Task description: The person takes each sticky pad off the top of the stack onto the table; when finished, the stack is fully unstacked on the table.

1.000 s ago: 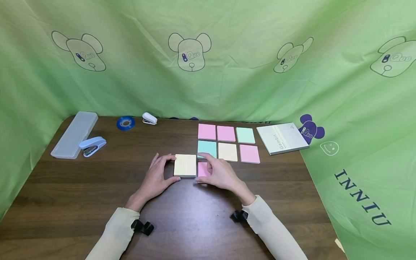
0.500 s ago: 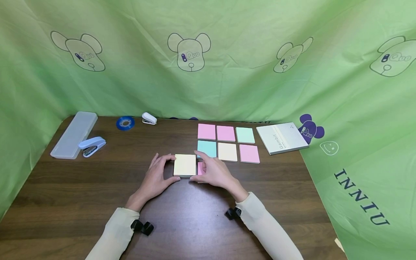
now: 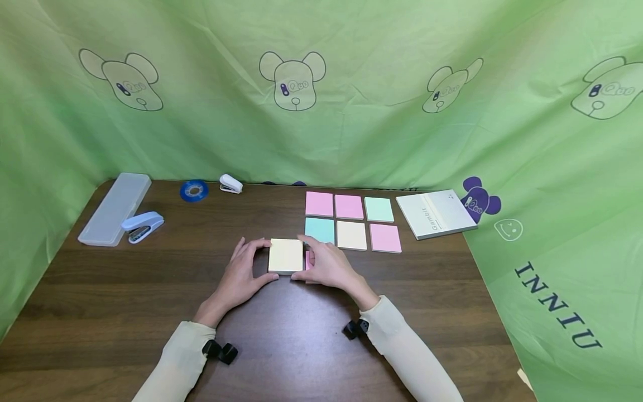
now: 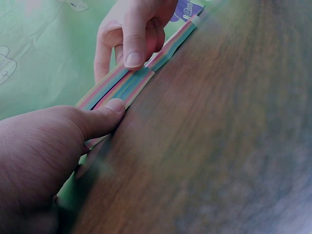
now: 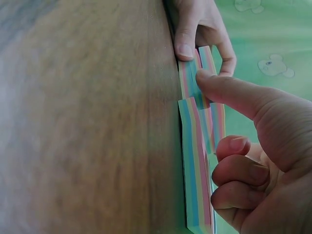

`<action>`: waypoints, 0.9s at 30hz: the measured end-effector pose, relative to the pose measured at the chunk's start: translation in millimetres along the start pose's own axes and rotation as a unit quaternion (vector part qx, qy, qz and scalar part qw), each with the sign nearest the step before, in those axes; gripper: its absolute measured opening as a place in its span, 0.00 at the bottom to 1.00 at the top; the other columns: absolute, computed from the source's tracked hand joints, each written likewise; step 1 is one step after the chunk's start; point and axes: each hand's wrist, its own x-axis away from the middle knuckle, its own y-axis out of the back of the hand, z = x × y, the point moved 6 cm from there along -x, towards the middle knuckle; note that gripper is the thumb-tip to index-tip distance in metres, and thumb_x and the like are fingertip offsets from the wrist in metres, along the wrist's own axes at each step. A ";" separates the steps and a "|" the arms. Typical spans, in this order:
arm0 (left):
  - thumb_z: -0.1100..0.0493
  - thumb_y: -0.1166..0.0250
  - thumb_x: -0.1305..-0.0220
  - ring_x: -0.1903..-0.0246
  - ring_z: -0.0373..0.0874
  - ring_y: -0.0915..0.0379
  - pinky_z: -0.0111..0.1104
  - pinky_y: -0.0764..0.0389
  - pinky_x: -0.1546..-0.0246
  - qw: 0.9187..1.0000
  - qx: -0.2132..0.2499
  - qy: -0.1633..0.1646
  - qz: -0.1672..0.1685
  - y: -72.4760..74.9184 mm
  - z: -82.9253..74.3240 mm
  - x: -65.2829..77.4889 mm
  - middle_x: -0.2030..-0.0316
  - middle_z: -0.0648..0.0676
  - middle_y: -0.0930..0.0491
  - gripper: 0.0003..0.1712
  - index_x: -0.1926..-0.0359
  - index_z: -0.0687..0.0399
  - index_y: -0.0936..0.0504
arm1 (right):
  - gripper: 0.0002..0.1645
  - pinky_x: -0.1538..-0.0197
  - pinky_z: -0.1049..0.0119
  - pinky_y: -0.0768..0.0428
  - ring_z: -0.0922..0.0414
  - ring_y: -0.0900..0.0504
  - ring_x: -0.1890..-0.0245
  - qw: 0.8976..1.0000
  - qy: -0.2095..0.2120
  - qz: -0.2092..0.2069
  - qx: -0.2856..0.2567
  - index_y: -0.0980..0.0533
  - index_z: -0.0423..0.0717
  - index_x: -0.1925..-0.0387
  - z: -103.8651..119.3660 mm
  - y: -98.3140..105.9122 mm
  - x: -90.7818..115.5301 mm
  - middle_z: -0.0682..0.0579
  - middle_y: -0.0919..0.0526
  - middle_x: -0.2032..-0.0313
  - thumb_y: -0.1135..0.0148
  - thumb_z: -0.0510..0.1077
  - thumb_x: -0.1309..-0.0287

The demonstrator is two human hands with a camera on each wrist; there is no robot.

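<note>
A pale yellow sticky note pad (image 3: pixel 286 255) lies on the table between both hands. Its edge (image 4: pixel 131 87) shows coloured stripes with a dark gap between two layers. My left hand (image 3: pixel 241 276) grips its left side, thumb along the near edge and index finger at the far corner. From the right, my right hand (image 3: pixel 329 267) pinches it with thumb and index finger at the near and far corners; the other fingers curl inward in the right wrist view. A pink sticky note pad (image 3: pixel 308 261) is mostly hidden beneath the right hand.
Behind are pink (image 3: pixel 319 204), teal (image 3: pixel 319 229), cream (image 3: pixel 351 235) and mint (image 3: pixel 379 209) pads in two rows. A white box (image 3: pixel 436 213) lies right; a pencil case (image 3: pixel 115 209), stapler (image 3: pixel 143 225), tape roll (image 3: pixel 193 191) and small stapler (image 3: pixel 231 183) lie left.
My right hand has slid left, its thumb and index finger now at the yellow pad's right corners and covering more of the pink pad. The left hand and the yellow pad have stayed put.
</note>
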 end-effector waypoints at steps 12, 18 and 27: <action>0.64 0.11 0.46 0.28 0.62 0.26 0.60 0.56 0.13 1.000 -0.001 0.000 -0.006 0.3 -0.7 -0.2 0.32 0.65 0.22 0.51 0.28 0.64 0.32 | 0.55 0.74 0.69 0.31 0.66 0.29 0.80 1.000 -0.018 0.007 0.008 0.26 0.42 0.24 19.9 13.3 1.7 0.63 0.25 0.80 0.11 0.58 0.47; 0.65 0.11 0.47 0.27 0.61 0.27 0.59 0.56 0.12 1.000 -0.002 0.005 -0.003 -0.2 0.4 -0.9 0.32 0.65 0.22 0.52 0.27 0.63 0.32 | 0.54 0.72 0.69 0.28 0.67 0.27 0.78 1.000 -0.025 0.007 0.010 0.25 0.42 0.26 20.4 14.1 2.5 0.63 0.23 0.78 0.11 0.58 0.49; 0.63 0.11 0.45 0.27 0.60 0.27 0.58 0.57 0.12 1.000 -0.006 0.011 0.003 -0.3 0.0 -0.8 0.31 0.63 0.21 0.51 0.26 0.62 0.32 | 0.53 0.72 0.66 0.27 0.66 0.28 0.78 1.000 -0.008 -0.026 -0.008 0.23 0.42 0.29 15.2 19.8 6.1 0.63 0.25 0.77 0.11 0.58 0.53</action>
